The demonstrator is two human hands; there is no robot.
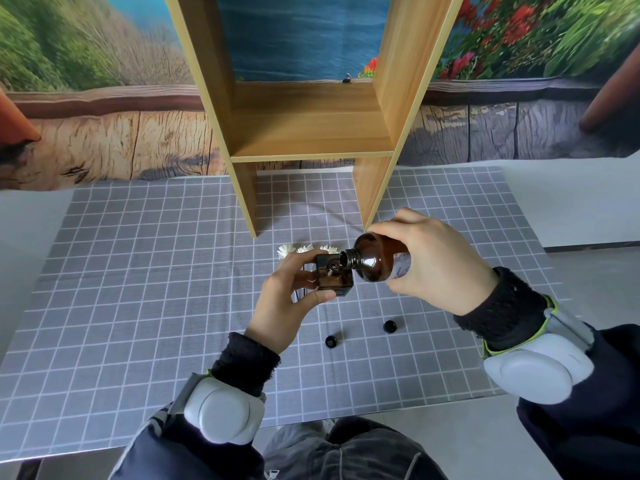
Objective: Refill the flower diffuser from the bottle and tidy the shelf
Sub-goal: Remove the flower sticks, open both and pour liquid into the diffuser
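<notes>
My left hand (287, 303) grips a small square brown diffuser jar (334, 277) and holds it above the checked cloth. My right hand (436, 261) holds a round amber bottle (374, 261) tipped on its side, its threaded neck right over the jar's open mouth. Both are uncapped. White flowers (304, 250) lie on the cloth just behind the jar, partly hidden by my left fingers. Two black caps (331, 341) (389, 326) lie on the cloth nearer to me. The wooden shelf (308, 133) stands behind with nothing on its board.
A grey checked cloth (138, 289) covers the table. The shelf's two legs (247, 199) (372, 192) stand on it just behind my hands. A printed backdrop hangs along the far side. White table edges show left and right of the cloth.
</notes>
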